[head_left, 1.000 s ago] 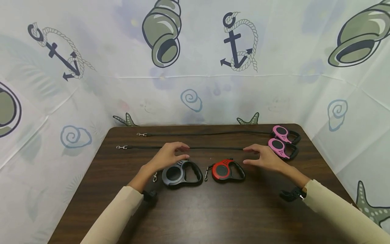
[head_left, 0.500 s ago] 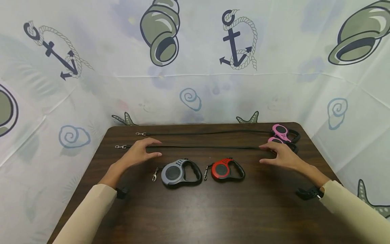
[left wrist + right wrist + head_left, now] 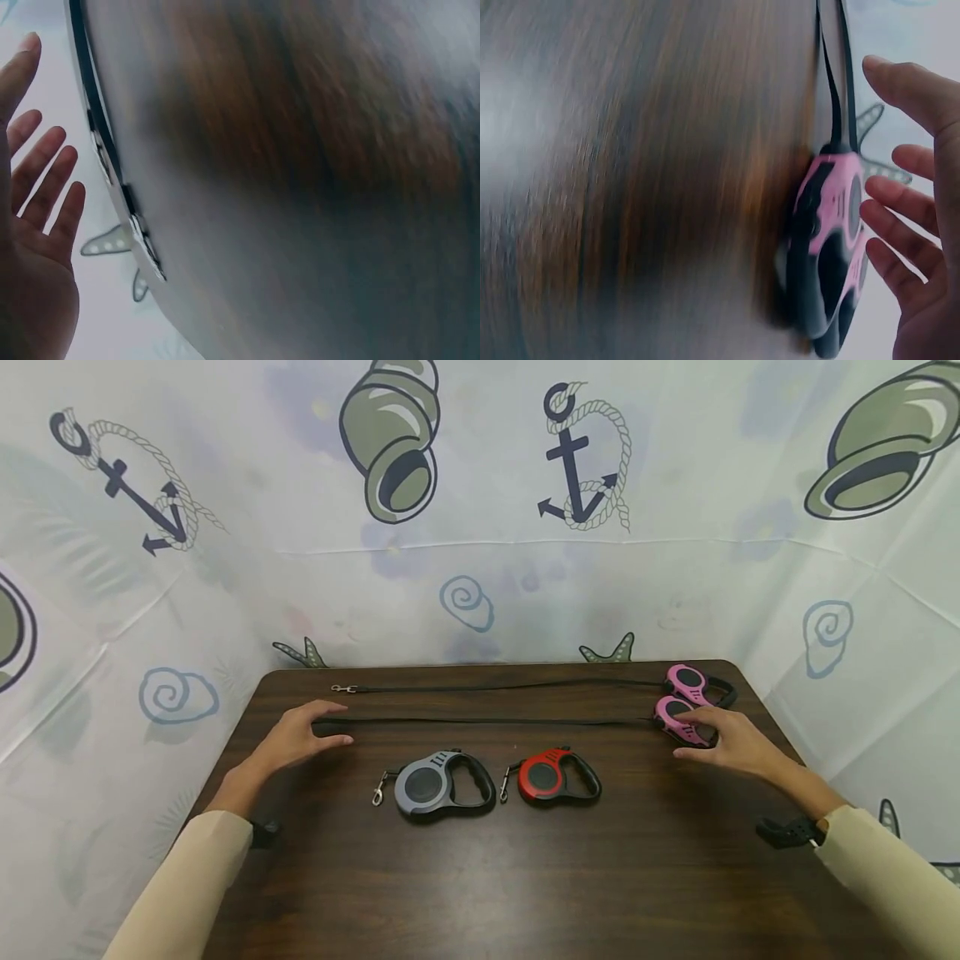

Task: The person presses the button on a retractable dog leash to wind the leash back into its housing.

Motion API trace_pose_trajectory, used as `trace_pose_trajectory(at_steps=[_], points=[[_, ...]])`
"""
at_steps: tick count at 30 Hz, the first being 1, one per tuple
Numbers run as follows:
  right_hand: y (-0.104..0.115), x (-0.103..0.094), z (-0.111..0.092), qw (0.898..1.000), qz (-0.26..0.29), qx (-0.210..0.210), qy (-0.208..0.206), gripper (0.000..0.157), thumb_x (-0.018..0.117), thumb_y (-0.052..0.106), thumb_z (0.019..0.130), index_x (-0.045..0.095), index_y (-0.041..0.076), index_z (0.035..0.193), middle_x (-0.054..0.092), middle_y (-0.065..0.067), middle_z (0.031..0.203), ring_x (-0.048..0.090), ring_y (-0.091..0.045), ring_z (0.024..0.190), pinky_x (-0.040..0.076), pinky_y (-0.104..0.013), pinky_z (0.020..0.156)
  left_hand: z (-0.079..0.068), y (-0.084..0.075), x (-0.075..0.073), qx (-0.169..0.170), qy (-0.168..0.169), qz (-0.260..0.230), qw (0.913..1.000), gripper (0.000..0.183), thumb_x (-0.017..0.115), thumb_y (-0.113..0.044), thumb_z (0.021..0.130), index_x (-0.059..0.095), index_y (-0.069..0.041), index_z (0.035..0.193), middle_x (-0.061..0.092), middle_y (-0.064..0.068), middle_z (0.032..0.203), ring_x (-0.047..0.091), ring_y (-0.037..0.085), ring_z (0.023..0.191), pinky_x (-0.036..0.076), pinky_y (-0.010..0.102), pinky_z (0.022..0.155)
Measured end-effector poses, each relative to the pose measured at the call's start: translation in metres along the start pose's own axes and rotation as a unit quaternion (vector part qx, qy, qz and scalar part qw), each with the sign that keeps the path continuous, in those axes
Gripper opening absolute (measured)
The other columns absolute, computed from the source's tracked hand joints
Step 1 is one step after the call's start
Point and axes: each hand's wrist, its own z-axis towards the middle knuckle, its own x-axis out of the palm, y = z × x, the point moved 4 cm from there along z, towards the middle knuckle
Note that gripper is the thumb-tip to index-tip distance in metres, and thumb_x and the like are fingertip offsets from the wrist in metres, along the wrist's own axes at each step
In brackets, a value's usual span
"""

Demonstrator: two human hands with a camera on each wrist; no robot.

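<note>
Backdrop (image 3: 495, 468): bright before you.
Desk (image 3: 480, 885): dimmer, soft sheen toward you.
Your wrist views: streaky blur, pale glare.

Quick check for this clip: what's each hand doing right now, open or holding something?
Left hand: open, holding nothing, near the front black cord.
Right hand: open, holding nothing, near the front pink leash case.

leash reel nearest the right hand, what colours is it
That leash reel is pink and black; the right wrist view shows it best.
</note>
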Motion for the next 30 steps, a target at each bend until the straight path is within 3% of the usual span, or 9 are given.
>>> trace_pose_trajectory(at_steps=[11,18,24,30], points=[[-0.027,-0.007,-0.009,0.999,-0.029,0.015,-0.015,0.064,0.097,0.029,0.075,0.073,-0.001,0.126,0.077,-0.016,0.107,0.073,-0.037,0.095,0.058,-0.059,0.08,-0.004,0.023,-0.008,-0.018,-0.005,0.039,0.9991,0.07,0.09,-0.029,0.087,0.061,0.003,0.142,0.059,0.032,0.142,0.056,0.055,0.128,0.045,0.071,0.102],[-0.038,-0.005,-0.011,0.999,-0.034,0.024,-0.012,0.068,0.097,0.031,0.074,0.071,-0.001,0.129,0.077,-0.013,0.102,0.073,-0.033,0.091,0.058,-0.053,0.076,0.0,0.031,-0.01,-0.004,-0.012,0.045,0.9989,0.067,0.09,-0.026,0.086,0.063,0.005,0.138,0.062,0.033,0.137,0.058,0.055,0.126,0.046,0.069,0.101],[-0.046,0.001,-0.009,0.999,-0.023,0.032,-0.008,0.068,0.096,0.03,0.077,0.069,-0.002,0.131,0.077,-0.013,0.099,0.071,-0.03,0.086,0.056,-0.046,0.072,0.003,0.035,-0.008,-0.001,-0.001,0.046,0.9989,0.065,0.092,-0.023,0.084,0.065,0.007,0.135,0.063,0.033,0.135,0.057,0.055,0.127,0.043,0.07,0.105],[-0.052,0.008,-0.006,0.998,-0.022,0.053,0.015,0.07,0.094,0.032,0.08,0.067,-0.003,0.134,0.077,-0.016,0.102,0.071,-0.029,0.085,0.057,-0.049,0.075,0.005,0.042,-0.006,-0.018,0.015,0.052,0.9984,0.062,0.089,-0.023,0.087,0.065,0.007,0.136,0.062,0.034,0.136,0.056,0.056,0.128,0.042,0.069,0.107]])
